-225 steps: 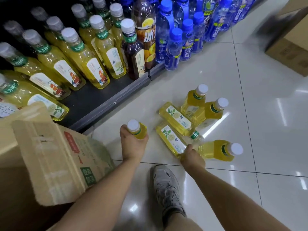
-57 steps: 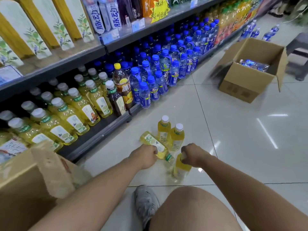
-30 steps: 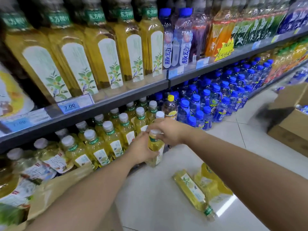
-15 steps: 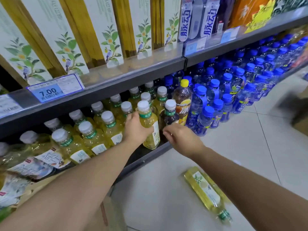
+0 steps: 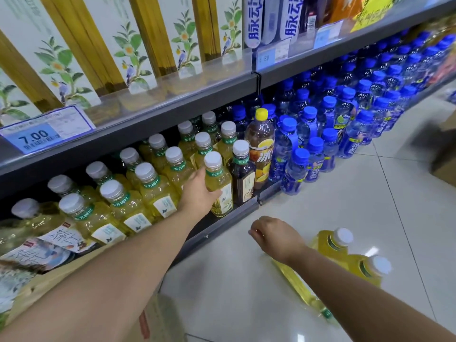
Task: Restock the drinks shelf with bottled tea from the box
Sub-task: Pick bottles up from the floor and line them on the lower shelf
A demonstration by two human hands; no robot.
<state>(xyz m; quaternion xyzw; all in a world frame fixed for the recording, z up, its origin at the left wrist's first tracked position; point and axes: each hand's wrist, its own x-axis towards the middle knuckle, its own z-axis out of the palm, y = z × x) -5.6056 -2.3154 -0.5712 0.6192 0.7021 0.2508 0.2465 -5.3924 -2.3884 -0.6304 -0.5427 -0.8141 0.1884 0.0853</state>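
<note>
My left hand (image 5: 198,193) grips a yellow tea bottle (image 5: 220,186) with a white cap, standing upright at the front edge of the bottom shelf (image 5: 229,219) beside a dark tea bottle (image 5: 243,178). My right hand (image 5: 274,236) hovers low over the floor with its fingers loosely curled and nothing in them. Just right of it two upright tea bottles (image 5: 345,253) stand on the tiles, and one lying tea bottle (image 5: 299,290) is partly hidden under my right forearm. The cardboard box (image 5: 81,270) sits at lower left.
Rows of the same yellow tea (image 5: 138,191) fill the bottom shelf to the left. Blue-capped bottles (image 5: 328,134) crowd the shelf to the right, next to a yellow-capped iced tea (image 5: 261,146). Taller tea cartons line the upper shelf (image 5: 153,102). Another carton (image 5: 444,154) stands at the right edge.
My left hand still holds the bottle at the shelf front. My right hand has dropped away from the shelf toward the bottles on the floor.
</note>
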